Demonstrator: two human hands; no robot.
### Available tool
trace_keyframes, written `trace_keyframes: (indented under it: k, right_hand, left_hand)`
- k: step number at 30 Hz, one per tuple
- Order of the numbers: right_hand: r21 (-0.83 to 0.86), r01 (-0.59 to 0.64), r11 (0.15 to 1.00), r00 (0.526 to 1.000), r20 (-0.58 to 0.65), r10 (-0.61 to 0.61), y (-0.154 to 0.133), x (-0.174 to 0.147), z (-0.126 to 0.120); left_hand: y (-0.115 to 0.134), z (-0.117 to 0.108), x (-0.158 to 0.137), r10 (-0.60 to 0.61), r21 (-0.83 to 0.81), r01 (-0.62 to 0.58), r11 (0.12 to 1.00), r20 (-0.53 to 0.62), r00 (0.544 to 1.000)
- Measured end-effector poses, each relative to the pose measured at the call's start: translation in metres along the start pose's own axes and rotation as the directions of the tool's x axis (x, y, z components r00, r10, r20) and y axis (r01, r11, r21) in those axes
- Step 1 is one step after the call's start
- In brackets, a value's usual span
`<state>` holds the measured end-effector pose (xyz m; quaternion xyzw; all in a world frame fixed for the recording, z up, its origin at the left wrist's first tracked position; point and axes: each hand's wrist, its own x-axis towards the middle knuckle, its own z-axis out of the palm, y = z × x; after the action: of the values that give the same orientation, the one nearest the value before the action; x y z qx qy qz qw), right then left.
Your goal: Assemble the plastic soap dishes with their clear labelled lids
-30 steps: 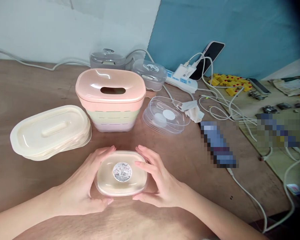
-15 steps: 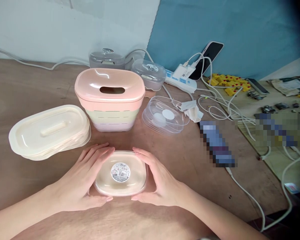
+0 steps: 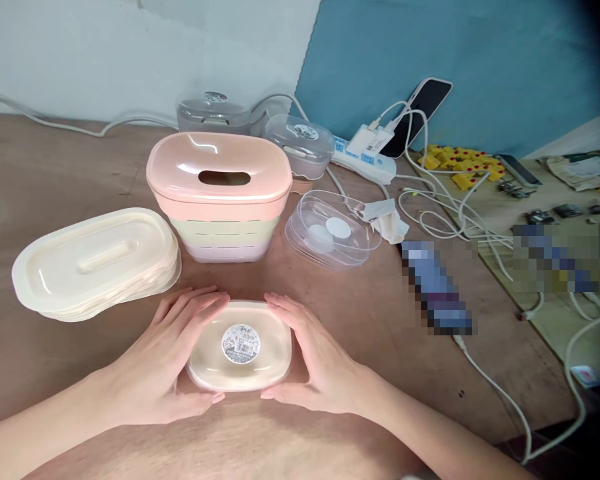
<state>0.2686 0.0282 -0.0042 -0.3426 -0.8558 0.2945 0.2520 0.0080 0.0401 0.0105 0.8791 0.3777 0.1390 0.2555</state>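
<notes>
An oval box [image 3: 215, 372] with a cream inside and a clear lid bearing a round printed sticker rests on the table near me. My left hand [image 3: 187, 350] wraps its left side, fingers at the far edge and thumb at the near one. On the opposite side, my right hand [image 3: 313, 353] grips the box in the same way. Behind it stands a stack of oval trays in pink, pale green and lilac [image 3: 220, 230], the top one pink with a slot. A pile of cream oval pieces [image 3: 100, 257] lies left of that stack. Two or more clear lids [image 3: 330, 240] overlap at its right.
Closed grey boxes [image 3: 215, 117] stand by the wall. A white power strip [image 3: 365, 163] with chargers and a leaning phone [image 3: 420, 113] is at the back. Cables [image 3: 460, 230] run over the right side, near a blurred phone [image 3: 435, 283] and yellow parts [image 3: 460, 167].
The view has shifted very slightly. Both hands keep their hold around the oval box, with no clear movement of it on the table.
</notes>
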Motion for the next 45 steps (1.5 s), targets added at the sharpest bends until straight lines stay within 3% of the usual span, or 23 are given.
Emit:
trace_keyframes:
  k: [6, 12, 27, 45]
  right_hand:
    - [0.013, 0.050, 0.999, 0.997, -0.061, -0.049, -0.0011, 0.0004, -0.0016]
    - [-0.069, 0.074, 0.995, 0.994, -0.072, -0.079, -0.0009, 0.0032, -0.0011]
    - [-0.149, 0.029, 0.988, 1.000, -0.001, -0.030, -0.0001, 0.0027, 0.0007]
    - [-0.175, 0.055, 0.983, 0.998, 0.006, -0.055, 0.0026, 0.0029, 0.0015]
  left_hand:
    - [-0.0006, 0.0005, -0.0008, -0.025, -0.017, 0.026, 1.000, 0.034, 0.999]
    - [-0.0043, 0.0001, -0.0027, 0.053, -0.053, -0.054, 0.997, -0.018, 0.998]
    - [-0.0020, 0.0024, -0.0011, -0.025, -0.021, 0.025, 0.999, -0.017, 1.000]
    - [-0.0054, 0.0021, -0.0001, -0.003, -0.011, 0.003, 1.000, 0.018, 1.000]
